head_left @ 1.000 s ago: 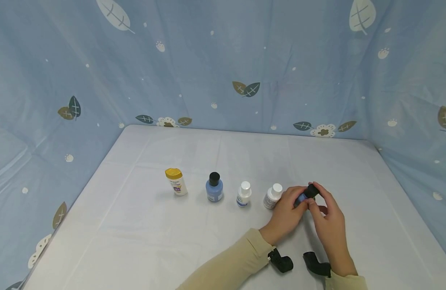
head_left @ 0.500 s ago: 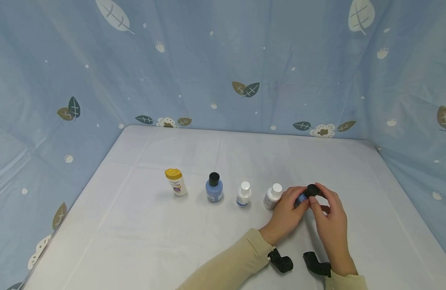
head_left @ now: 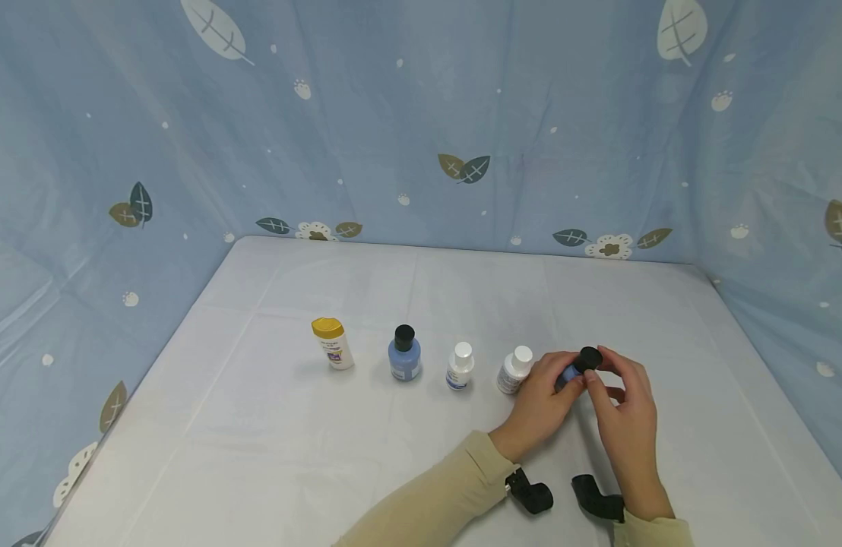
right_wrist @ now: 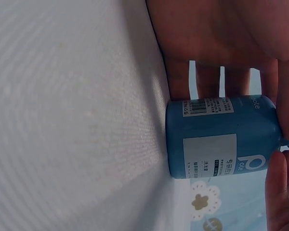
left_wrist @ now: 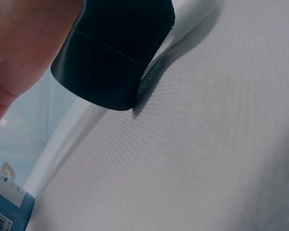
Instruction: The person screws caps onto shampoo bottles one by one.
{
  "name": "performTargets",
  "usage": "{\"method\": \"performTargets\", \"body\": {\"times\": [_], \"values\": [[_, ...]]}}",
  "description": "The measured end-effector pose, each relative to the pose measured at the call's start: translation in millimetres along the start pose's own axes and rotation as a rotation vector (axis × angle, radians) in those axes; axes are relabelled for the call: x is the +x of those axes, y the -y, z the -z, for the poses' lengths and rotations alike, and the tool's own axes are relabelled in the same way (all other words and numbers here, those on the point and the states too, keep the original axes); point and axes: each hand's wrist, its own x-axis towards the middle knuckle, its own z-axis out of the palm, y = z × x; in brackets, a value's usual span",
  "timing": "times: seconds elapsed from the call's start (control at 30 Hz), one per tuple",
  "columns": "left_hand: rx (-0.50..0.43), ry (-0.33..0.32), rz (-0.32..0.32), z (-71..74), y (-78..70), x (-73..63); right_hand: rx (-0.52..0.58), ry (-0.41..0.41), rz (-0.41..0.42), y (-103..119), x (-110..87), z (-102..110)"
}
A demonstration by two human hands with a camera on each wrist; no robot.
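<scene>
A small blue shampoo bottle (head_left: 569, 374) with a black cap (head_left: 588, 358) stands at the right of the row. My left hand (head_left: 539, 403) grips its body, with several fingers wrapped behind it. The thumb and index finger of my right hand (head_left: 626, 418) pinch the cap from the right. In the right wrist view the blue bottle (right_wrist: 216, 125) shows its white label, its base at the tablecloth, with the right fingertips (right_wrist: 278, 178) near its neck. Only a lower corner of the blue bottle (left_wrist: 9, 204) appears in the left wrist view.
Left of the hands stand a white bottle (head_left: 514, 370), another white bottle (head_left: 460, 367), a blue black-capped bottle (head_left: 404, 357) and a yellow-capped white bottle (head_left: 334, 346). Black curved mounts (head_left: 530, 494) sit at the wrists. Blue patterned curtain (head_left: 421, 114) surrounds the white table (head_left: 291, 456).
My right hand has shifted slightly to the right, and its index finger has moved round the cap. My left hand keeps its grip on the bottle; the other bottles stay put.
</scene>
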Motion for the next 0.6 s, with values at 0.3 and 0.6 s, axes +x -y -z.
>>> {"method": "performTargets", "body": {"times": [0.3, 0.6], "values": [[-0.005, 0.005, 0.002, -0.6, 1.6, 0.3, 0.092, 0.063, -0.019, 16.2, 1.7, 6.4], [-0.008, 0.005, -0.02, -0.4, 2.2, 0.0, 0.105, 0.09, -0.033, 36.2, 0.5, 13.1]]}}
